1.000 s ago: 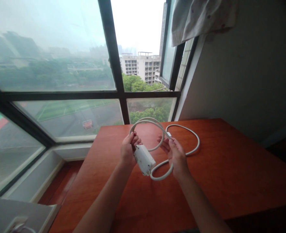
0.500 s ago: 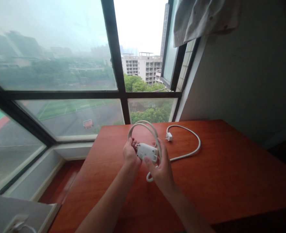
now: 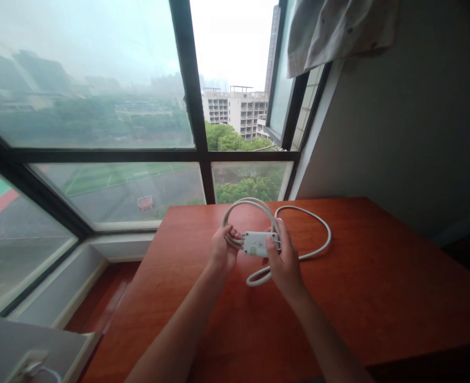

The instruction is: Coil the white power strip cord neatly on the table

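Observation:
A white power strip (image 3: 258, 243) with a thick white cord (image 3: 317, 219) is held just above a reddish-brown wooden table (image 3: 378, 287). My left hand (image 3: 221, 252) is closed on the coiled loops of cord at the strip's left end. My right hand (image 3: 283, 263) grips the strip's right end, thumb on its face. One coil arcs up behind the strip; a wider loop lies on the table to the right. The plug is hidden behind my right hand.
A large dark-framed window (image 3: 187, 106) stands right behind the table's far edge. A grey wall (image 3: 410, 117) runs along the right, with a pale cloth (image 3: 338, 26) hanging at the top. A white ledge with a small white fitting (image 3: 30, 364) sits at the bottom left.
The power strip was turned from hanging slanted to lying level between both hands. My right hand moved from the cord onto the strip's right end, and the coil was drawn tighter.

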The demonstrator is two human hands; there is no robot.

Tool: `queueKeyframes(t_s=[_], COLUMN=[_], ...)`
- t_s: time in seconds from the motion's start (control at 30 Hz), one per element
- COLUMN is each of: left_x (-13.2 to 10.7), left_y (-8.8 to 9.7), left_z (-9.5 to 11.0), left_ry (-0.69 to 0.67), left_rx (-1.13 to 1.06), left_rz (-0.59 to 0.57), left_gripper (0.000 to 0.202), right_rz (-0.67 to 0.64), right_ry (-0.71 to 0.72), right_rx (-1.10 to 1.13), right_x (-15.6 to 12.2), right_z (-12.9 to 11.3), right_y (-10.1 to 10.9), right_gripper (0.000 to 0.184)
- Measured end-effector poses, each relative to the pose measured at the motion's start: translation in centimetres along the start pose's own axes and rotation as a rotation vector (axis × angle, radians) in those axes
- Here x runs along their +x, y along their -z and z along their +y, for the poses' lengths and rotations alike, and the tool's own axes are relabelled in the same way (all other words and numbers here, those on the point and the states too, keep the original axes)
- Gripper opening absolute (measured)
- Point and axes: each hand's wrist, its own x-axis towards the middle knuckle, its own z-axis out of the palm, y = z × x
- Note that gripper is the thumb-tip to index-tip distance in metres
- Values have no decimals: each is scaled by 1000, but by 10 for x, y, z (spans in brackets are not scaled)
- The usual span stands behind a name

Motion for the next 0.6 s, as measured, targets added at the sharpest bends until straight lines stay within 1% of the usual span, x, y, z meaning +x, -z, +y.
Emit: queueKeyframes(t_s=[0.07,0.17,0.23,0.33,0.47,0.6], left_x=[1,1,1,-1,-5,-9], left_y=[2,5,6,8,8,6], left_z=[7,16,22,28,32,32], left_ry=[-23,-94,-151,-222,-219,-189], left_rx=[68,226,392,632,849,1009], left_rz=[-43,-93,-134,-221,-334,-405], left_gripper=[11,28,34,39,38,37], right_rz=[-31,-119,-180,-223,-291,-346], right_ry=[-3,-54,-80,-32,-8,-20], right_rx=[-47,-61,-58,-97,-140,-164], right_x=[3,7,9,12,15,16], right_z=[2,4,5,3,-1,-3], right_y=[8,21,29,37,43,46], right_gripper=[51,51,50,47,42,42])
